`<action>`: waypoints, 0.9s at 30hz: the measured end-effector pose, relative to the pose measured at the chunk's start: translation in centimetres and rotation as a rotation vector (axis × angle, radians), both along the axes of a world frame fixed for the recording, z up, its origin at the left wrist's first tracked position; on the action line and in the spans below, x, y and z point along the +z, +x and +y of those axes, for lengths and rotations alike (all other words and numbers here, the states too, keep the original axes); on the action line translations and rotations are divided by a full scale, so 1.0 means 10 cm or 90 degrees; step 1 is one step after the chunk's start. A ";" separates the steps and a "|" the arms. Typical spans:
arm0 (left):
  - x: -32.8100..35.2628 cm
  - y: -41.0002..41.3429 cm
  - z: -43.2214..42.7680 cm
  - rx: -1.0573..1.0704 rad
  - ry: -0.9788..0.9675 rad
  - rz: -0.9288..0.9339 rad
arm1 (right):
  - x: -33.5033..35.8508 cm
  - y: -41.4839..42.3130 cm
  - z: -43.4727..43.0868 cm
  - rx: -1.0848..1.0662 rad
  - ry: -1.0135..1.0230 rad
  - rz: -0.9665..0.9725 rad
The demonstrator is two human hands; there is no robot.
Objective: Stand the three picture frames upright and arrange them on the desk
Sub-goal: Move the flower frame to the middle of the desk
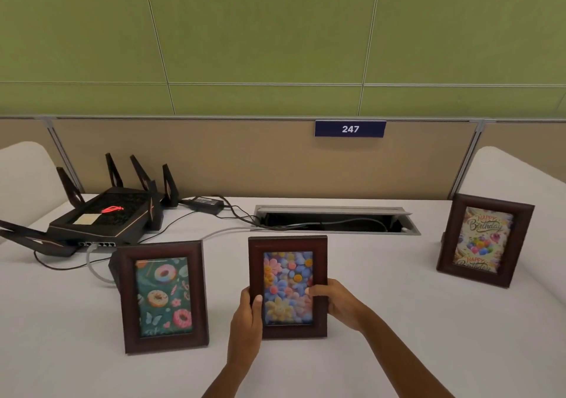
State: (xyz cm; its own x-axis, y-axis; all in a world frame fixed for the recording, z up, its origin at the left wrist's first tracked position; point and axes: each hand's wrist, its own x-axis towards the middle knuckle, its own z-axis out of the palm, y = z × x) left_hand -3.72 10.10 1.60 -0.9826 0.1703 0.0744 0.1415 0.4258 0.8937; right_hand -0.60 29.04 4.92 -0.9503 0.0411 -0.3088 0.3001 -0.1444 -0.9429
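Note:
Three dark wooden picture frames are on the white desk (pixel 382 321). The doughnut frame (pixel 164 296) stands upright at the left. The flower frame (pixel 288 269) is upright in the middle, facing me. My left hand (pixel 246 327) grips its left edge, thumb on the front. My right hand (pixel 337 301) grips its right edge, thumb across the glass. The birthday frame (pixel 485 240) stands upright at the far right, apart from both hands.
A black router (pixel 104 214) with upright antennas sits at the back left, its power brick (pixel 205 203) and cables (pixel 95 270) trailing toward the doughnut frame. An open cable tray (pixel 333 220) is recessed at the desk's back. A tan partition (pixel 245 159) closes the rear.

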 end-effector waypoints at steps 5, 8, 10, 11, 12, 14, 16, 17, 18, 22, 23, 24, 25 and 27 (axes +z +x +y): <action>0.07 -0.26 0.13 0.004 0.017 0.010 | 0.00 -0.25 0.09 -0.022 0.017 0.019; 0.13 -0.49 0.25 0.005 0.030 0.009 | 0.02 -0.46 0.16 -0.050 0.035 0.024; 0.18 -0.65 0.33 0.002 0.037 0.006 | 0.04 -0.60 0.22 -0.068 0.044 0.025; 0.20 -0.73 0.37 0.000 0.043 0.004 | 0.05 -0.68 0.25 -0.072 0.043 0.030; 0.22 -0.81 0.41 -0.001 0.046 0.003 | 0.07 -0.75 0.27 -0.075 0.040 0.035; 0.27 -0.97 0.50 -0.002 0.051 0.006 | 0.09 -0.89 0.32 -0.087 0.031 0.041; 0.30 -1.12 0.57 -0.004 0.045 0.008 | 0.11 -1.02 0.38 -0.098 0.022 0.044; 0.31 -1.19 0.60 -0.006 0.039 0.008 | 0.10 -1.08 0.41 -0.103 0.016 0.045; 0.31 -1.25 0.63 -0.008 0.034 0.007 | 0.10 -1.13 0.43 -0.108 0.007 0.045; 0.29 -1.41 0.71 -0.013 0.017 0.007 | 0.08 -1.30 0.52 -0.120 -0.009 0.042; 0.28 -1.44 0.73 -0.013 0.017 0.004 | 0.08 -1.32 0.54 -0.120 -0.005 0.042; 0.27 -1.45 0.75 -0.011 0.020 0.000 | 0.07 -1.34 0.56 -0.119 0.000 0.042; 0.25 -1.46 0.77 -0.009 0.023 -0.003 | 0.06 -1.36 0.57 -0.118 0.005 0.041; 0.22 -1.46 0.79 -0.004 0.029 -0.003 | 0.05 -1.38 0.59 -0.118 0.009 0.037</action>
